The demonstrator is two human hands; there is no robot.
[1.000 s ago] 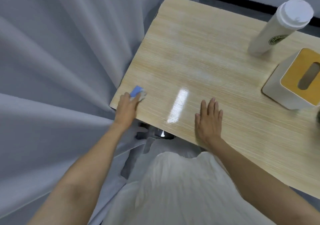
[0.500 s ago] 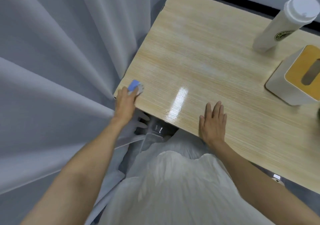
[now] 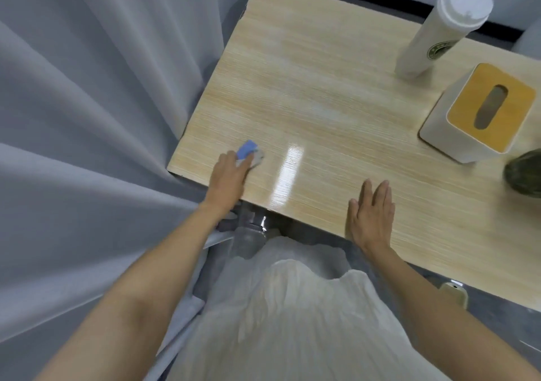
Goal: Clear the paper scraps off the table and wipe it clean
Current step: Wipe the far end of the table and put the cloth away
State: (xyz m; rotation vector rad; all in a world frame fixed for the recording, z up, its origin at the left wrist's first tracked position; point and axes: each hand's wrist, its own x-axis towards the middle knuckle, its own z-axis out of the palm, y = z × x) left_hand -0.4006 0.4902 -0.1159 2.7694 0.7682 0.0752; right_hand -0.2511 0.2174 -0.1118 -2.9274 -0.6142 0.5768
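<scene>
One lidded cup (image 3: 433, 37), one tissue box (image 3: 465, 102); left hand (image 3: 228, 175) grips cloth (image 3: 248, 148), right hand (image 3: 370, 219) lies flat.

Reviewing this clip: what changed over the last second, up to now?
The left hand, holding the blue cloth, slid rightward along the near edge, away from the near-left corner of the table. Nothing was picked up or let go. The right hand stays flat on the table; the cup and tissue box are unmoved.
</scene>
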